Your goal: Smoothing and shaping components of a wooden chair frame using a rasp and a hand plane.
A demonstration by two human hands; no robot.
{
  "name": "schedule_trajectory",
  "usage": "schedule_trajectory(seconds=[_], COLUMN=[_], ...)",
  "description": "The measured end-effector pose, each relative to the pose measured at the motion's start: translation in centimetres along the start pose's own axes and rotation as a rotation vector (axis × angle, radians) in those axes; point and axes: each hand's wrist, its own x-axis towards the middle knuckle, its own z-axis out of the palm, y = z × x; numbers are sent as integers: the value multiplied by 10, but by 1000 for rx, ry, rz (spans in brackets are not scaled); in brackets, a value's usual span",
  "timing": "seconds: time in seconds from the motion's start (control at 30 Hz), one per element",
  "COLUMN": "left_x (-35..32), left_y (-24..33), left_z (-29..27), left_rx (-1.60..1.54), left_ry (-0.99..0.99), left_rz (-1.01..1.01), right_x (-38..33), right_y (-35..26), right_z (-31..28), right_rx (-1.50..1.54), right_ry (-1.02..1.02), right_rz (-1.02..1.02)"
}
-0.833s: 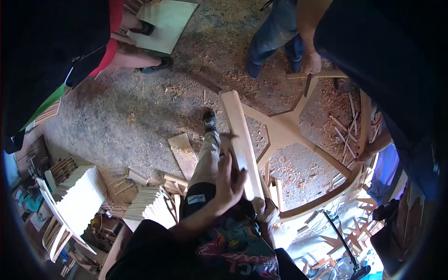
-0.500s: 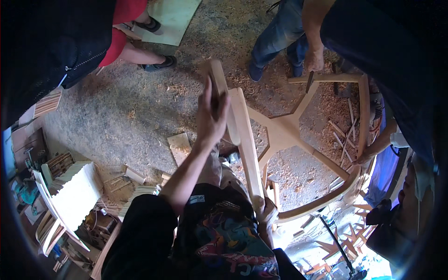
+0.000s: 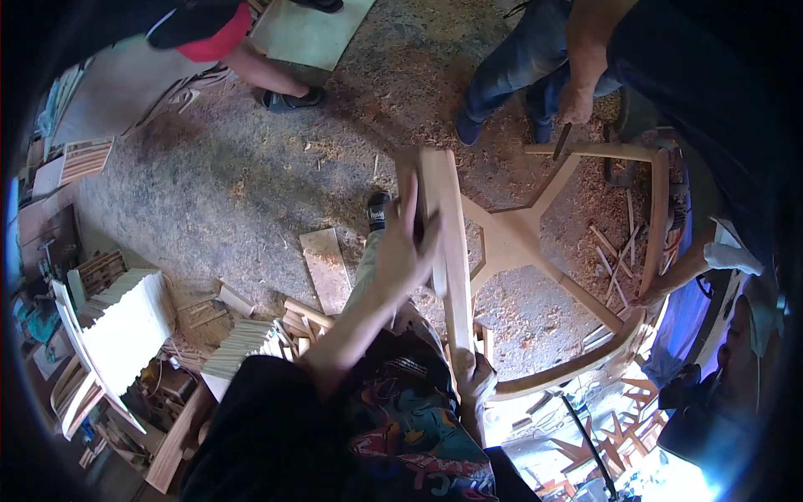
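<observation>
Now | left hand (image 3: 407, 261) clasps block (image 3: 438, 274) | right hand (image 3: 476, 381) grips beam (image 3: 454, 243) | shirt (image 3: 401, 422) bears lettering (image 3: 418, 470)

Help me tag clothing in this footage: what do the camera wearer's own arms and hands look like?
The left hand and right hand are gloveless; the left is blurred. A loose black left sleeve ends near the elbow, leaving the forearm bare, with no watch visible. Of the right sleeve, only a dark part shows.
</observation>
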Motion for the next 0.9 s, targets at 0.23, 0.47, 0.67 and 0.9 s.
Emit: schedule_trajectory(seconds=[0.23, 0.47, 0.67, 0.9], left_x=[17, -85, -168, -158], left_y=[-6, -52, -107, -114], left_z=[-22, -98, -151, -148], left_rx=[-77, -668, -411, -379], left_ry=[-34, 427, 593, 573], left_rz=[134, -292, -476, -430], right_x=[24, 90, 143, 221], right_y=[-4, -84, -154, -247], right_z=[-4, -8, -4, -13], right_rx=[83, -206, -867, -922], right_ry=[92, 1, -14, 92], right_rz=[-447, -775, -1298, -1378])
